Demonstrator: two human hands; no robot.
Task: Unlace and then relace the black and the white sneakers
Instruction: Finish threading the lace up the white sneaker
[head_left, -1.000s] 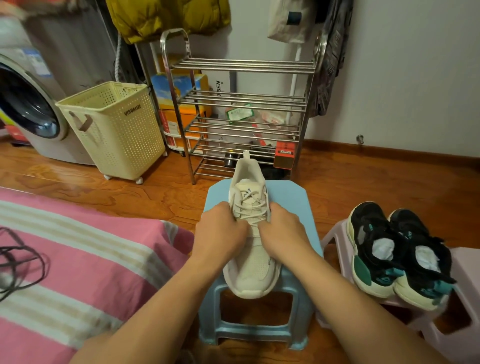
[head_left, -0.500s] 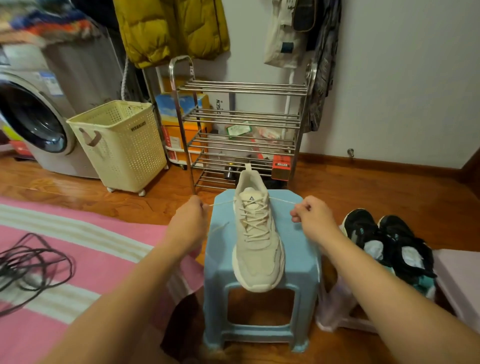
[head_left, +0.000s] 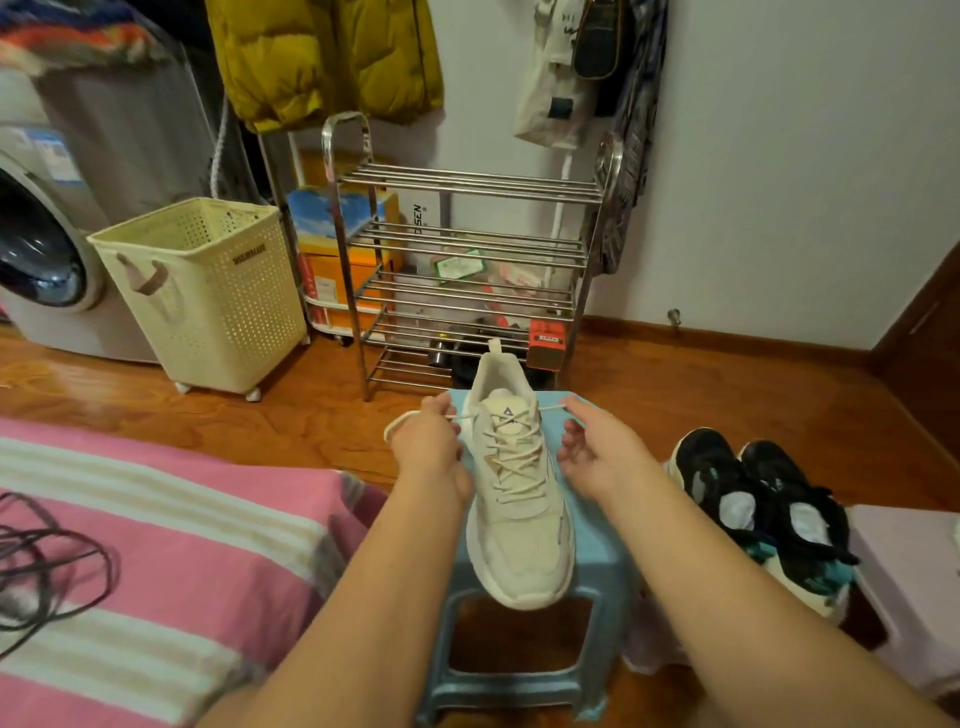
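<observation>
1. White sneaker (head_left: 519, 499) lies along the blue plastic stool (head_left: 597, 561), toe toward the person and overhanging the near edge, heel toward the metal shoe rack (head_left: 467, 270).
2. Its lace (head_left: 511, 462) looks fully crossed, with both free ends leaving the top eyelets.
3. Left hand (head_left: 428, 447) pinches the left lace end, a slack loop trailing outward; right hand (head_left: 597, 452) pinches the right end between thumb and forefinger, other fingers loosely spread.
4. Judged step: drawing the ends even and snug.
5. To do it well, pull both ends outward with equal tension, keeping the sneaker centred so it does not slide off.
6. Black sneakers (head_left: 763, 514) wait on the pale stool (head_left: 914, 587) at right, their lacing unclear.
</observation>
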